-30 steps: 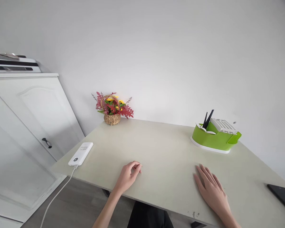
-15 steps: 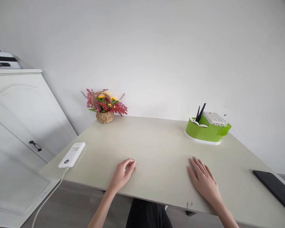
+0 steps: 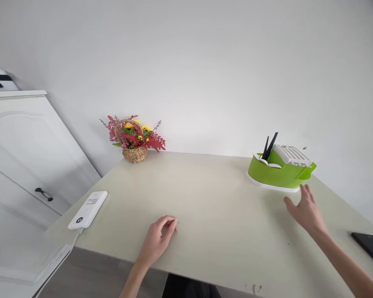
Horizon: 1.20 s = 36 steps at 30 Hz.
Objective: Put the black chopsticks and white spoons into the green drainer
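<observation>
Pale tabletop [image 3: 211,198] fills the lower centre of my remote feed, with grey floor [image 3: 93,273] below its front edge. At that edge I record dark trousers [image 3: 189,287] and, to their right, small dark marks [image 3: 253,288] on the surface. My left hand [image 3: 157,240] is at the near side of the table, loosely curled, thumb close to the fingers; I cannot tell whether their tips meet. A black phone [image 3: 371,248] lies at the right, partly out of frame. At the left edge lies a white power bank [image 3: 88,210], its cable [image 3: 57,267] running off the table. My right hand [image 3: 307,211] is released, thumb and fingers apart, fingertips just short of the green organizer [image 3: 273,176]. That organizer stands upright on a white base at the table's far right, holding black slender items [image 3: 270,148] beside a slotted white top [image 3: 294,155]. At the far left corner stands a wicker basket [image 3: 135,155] of red and yellow flowers [image 3: 132,134]. Beyond are a white cabinet [image 3: 25,149] at left and a plain wall [image 3: 205,74].
</observation>
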Tool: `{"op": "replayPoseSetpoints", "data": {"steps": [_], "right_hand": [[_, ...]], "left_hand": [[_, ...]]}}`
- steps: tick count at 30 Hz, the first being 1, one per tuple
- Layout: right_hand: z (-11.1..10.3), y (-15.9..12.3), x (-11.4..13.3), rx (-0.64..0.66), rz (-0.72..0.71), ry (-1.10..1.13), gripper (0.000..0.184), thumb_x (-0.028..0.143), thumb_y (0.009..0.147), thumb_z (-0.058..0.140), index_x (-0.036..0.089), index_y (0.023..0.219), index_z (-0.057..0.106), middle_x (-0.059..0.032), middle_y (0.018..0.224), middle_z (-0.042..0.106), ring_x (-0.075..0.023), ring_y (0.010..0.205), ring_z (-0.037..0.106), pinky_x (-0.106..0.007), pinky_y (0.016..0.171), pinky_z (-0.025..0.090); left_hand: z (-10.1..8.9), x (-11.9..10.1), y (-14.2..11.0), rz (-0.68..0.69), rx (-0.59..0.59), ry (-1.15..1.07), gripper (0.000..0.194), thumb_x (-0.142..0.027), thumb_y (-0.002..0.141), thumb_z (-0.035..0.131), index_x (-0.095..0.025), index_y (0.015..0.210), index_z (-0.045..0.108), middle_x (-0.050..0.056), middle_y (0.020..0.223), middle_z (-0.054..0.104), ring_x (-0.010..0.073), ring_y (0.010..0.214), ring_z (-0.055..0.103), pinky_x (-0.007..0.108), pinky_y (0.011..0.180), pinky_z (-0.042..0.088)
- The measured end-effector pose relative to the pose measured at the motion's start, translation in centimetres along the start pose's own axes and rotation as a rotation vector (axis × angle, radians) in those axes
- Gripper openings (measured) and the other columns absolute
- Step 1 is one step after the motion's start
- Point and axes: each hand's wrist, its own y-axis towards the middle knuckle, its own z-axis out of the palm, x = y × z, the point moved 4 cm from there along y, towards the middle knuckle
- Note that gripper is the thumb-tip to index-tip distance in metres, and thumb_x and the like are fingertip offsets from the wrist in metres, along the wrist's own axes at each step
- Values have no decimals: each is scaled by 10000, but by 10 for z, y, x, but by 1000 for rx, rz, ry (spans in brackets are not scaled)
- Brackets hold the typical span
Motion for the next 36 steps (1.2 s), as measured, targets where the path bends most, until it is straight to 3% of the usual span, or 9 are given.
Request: {"op": "replayPoseSetpoints", "data": {"steps": [3, 8, 12, 15, 19, 23, 29, 34, 36], "right_hand": [[-4, 28, 2, 58, 84, 7, 1029, 632, 914, 438, 30, 1666, 76, -259, 1727, 64, -448, 1527, 290, -525, 996, 474], [11, 46, -4, 137, 134, -31, 1019, 598, 866, 495, 148, 1676, 68, -170, 1747, -99, -399, 1540, 293, -470, 967, 475], [22, 46, -15, 95, 92, -89, 880, 626, 912, 377, 209, 1664, 187, -96, 1761, -67, -341, 1551, 301, -477, 905, 484], [22, 42, -16, 67, 75, -101, 883, 629, 917, 371, 200, 1668, 191, -116, 1762, -6, -343, 1546, 311, -488, 868, 475], [20, 28, -4, 70, 72, -94, 881, 631, 940, 368, 156, 1666, 215, -185, 1747, 62, -371, 1487, 407, -485, 776, 452], [19, 10, 11, 48, 74, -88, 851, 617, 945, 366, 196, 1669, 215, -193, 1741, 94, -388, 1413, 497, -485, 735, 449], [24, -21, 33, 62, 17, -40, 849, 617, 905, 416, 260, 1654, 233, -162, 1745, 104, -356, 1068, 702, -467, 715, 497], [31, -56, 73, 55, -48, -3, 809, 572, 907, 459, 304, 1643, 254, -151, 1733, 189, -312, 930, 719, -415, 616, 506], [35, -75, 96, 68, -101, 2, 797, 530, 923, 452, 343, 1655, 199, -119, 1739, 183, -322, 1008, 713, -393, 586, 517]], "left_hand": [[1, 2, -1, -29, 8, -20, 364, -528, 1040, 480, -243, 973, 697, 39, 882, 741, 208, 831, 682, 239, 568, 413], [1, 4, -1, -40, 0, -31, 343, -508, 1042, 496, -242, 956, 694, 37, 872, 741, 199, 829, 687, 231, 546, 398], [0, 4, 0, -43, 12, -16, 344, -507, 1048, 487, -246, 962, 694, 36, 885, 743, 199, 842, 692, 232, 565, 410], [1, 5, 2, -41, 20, -10, 347, -507, 1048, 481, -249, 956, 694, 38, 889, 745, 207, 846, 692, 240, 605, 445], [3, 7, 4, -40, 15, -4, 340, -505, 1041, 489, -257, 927, 692, 37, 861, 739, 216, 821, 690, 258, 652, 486], [3, 6, 5, -29, -9, -1, 340, -504, 1036, 489, -266, 910, 697, 41, 851, 739, 226, 820, 691, 275, 680, 510], [3, 5, 5, -47, 7, -8, 333, -507, 1037, 490, -276, 914, 697, 36, 855, 739, 224, 817, 692, 261, 630, 491], [3, 7, 5, -57, 21, -17, 333, -509, 1038, 492, -272, 915, 690, 38, 861, 743, 228, 824, 691, 260, 615, 479], [3, 8, 5, -50, 19, -15, 326, -502, 1041, 494, -270, 917, 688, 36, 857, 741, 223, 821, 690, 257, 615, 476]]}}
